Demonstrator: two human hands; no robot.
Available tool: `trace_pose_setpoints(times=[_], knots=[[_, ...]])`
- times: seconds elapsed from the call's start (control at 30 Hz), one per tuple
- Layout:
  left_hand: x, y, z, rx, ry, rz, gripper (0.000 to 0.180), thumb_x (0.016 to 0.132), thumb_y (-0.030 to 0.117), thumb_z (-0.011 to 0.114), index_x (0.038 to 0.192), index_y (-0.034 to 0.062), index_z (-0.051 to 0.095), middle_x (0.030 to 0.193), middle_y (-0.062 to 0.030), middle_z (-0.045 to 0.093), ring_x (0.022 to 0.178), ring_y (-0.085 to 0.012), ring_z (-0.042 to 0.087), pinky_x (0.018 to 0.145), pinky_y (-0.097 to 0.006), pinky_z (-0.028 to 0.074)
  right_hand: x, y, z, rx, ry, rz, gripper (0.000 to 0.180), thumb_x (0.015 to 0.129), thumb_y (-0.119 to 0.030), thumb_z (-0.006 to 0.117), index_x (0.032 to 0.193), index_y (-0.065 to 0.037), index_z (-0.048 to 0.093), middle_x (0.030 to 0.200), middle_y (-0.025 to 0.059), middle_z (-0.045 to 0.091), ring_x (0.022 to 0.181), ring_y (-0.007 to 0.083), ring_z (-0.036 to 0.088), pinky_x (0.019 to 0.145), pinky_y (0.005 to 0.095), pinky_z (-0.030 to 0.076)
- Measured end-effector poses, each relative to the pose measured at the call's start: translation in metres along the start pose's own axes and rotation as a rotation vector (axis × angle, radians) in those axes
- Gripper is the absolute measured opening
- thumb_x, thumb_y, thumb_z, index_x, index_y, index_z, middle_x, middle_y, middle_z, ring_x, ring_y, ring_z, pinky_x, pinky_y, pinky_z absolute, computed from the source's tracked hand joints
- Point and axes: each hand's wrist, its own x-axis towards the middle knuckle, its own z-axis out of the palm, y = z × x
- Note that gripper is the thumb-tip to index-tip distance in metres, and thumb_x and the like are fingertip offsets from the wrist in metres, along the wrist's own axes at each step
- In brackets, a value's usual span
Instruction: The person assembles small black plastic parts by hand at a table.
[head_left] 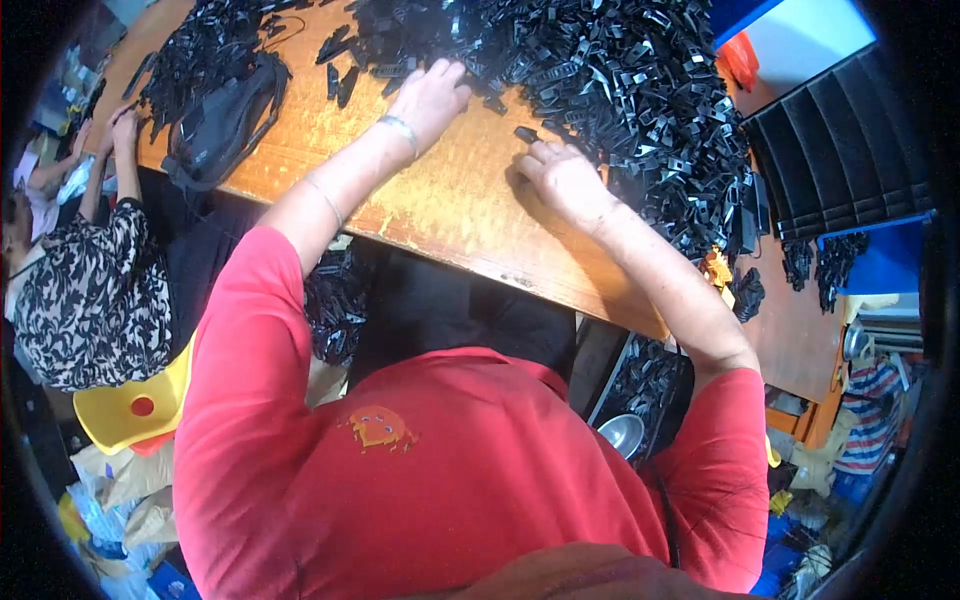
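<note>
The wooden table (440,200) carries a large heap of black plastic clips (620,70), which spreads beyond both hands. The left hand (432,95) lies flat, fingers spread, on the heap's near edge, gripping nothing visible. The right hand (560,178) rests palm down; its fingertips touch one loose black clip (526,134), apparently pinching it, though the hold is unclear.
</note>
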Motion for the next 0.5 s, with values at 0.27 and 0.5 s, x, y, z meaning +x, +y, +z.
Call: trace_pose_setpoints(times=[0.27, 0.5], knots=[[-0.053, 0.043, -0.028, -0.289, -0.074, -0.001, 0.018, 0.091, 0.013, 0.069, 0.109, 0.0102, 0.071, 0.105, -0.0091, 0.064, 0.107, -0.0291, 0.062, 0.089, -0.042, 0.049, 0.006, -0.04, -0.024, 0.343, -0.007, 0.113, 0.013, 0.093, -0.013, 0.07, 0.096, -0.001, 0.069, 0.09, 0.0213, 0.071, 0.09, 0.0417, 0.072, 0.079, 0.0487, 0.057], [-0.077, 0.075, -0.068, -0.73, 0.105, -0.194, 0.015, 0.094, 0.016, 0.077, 0.101, 0.0031, 0.074, 0.092, -0.0093, 0.07, 0.088, -0.0269, 0.068, 0.081, -0.037, 0.055, 0.016, -0.049, -0.025, 0.561, -0.088, 0.262, 0.029, 0.09, -0.015, 0.077, 0.113, 0.001, 0.069, 0.094, 0.0263, 0.073, 0.091, 0.0445, 0.072, 0.078, 0.0487, 0.057]])
